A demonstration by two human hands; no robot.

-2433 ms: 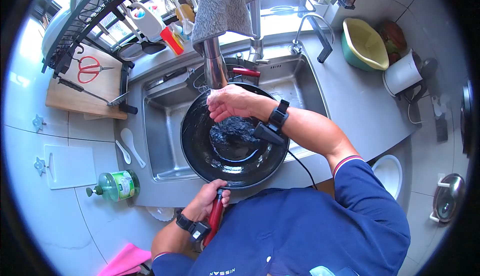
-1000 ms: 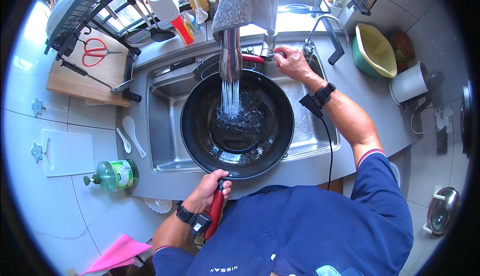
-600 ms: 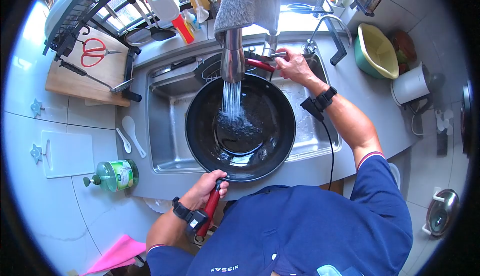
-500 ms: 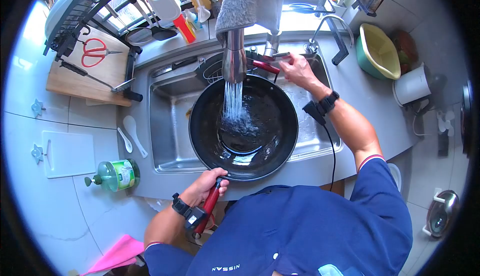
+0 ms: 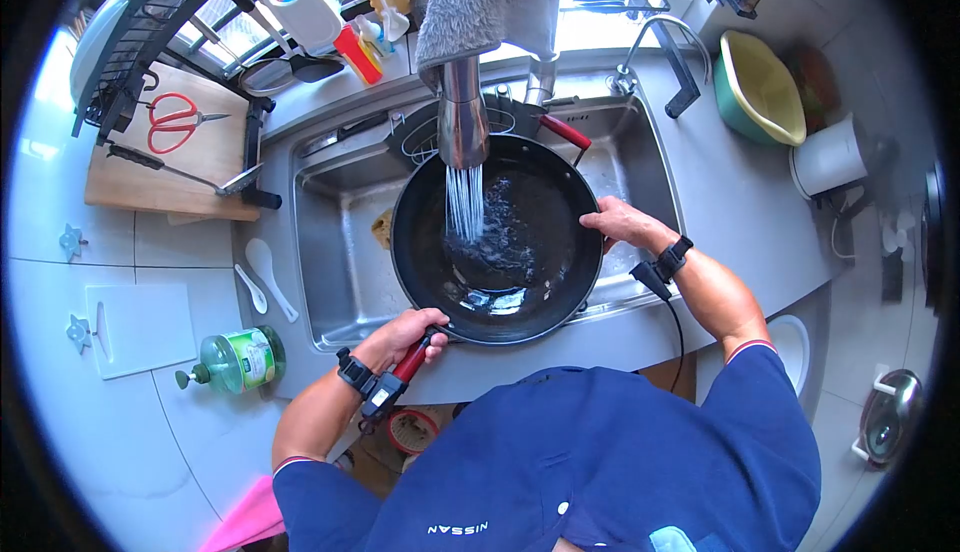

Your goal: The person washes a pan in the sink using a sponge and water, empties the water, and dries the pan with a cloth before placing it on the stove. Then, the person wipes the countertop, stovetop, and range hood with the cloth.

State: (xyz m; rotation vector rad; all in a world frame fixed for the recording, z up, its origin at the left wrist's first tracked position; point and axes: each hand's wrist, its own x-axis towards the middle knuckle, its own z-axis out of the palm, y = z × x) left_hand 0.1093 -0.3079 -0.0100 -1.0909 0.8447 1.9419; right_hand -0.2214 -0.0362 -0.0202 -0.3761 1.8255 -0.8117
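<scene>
my left hand (image 5: pixel 414 334) clenches the red handle (image 5: pixel 410 360) of the round black pan (image 5: pixel 560 252); my right hand (image 5: pixel 625 224), fingers partly hidden, grasps its rim (image 5: pixel 520 337).

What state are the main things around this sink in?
Tap: running
Pan: wet inside, under the stream
Left hand: gripping the pan's red handle
Right hand: holding the pan's edge
Grey towel: draped over the tap
Red scissors: blades closed
Green bottle: pump fitted

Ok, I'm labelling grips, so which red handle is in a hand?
The near red handle, on the round black pan, gripped by the left hand; the far red handle, behind that pan, is untouched.
</scene>
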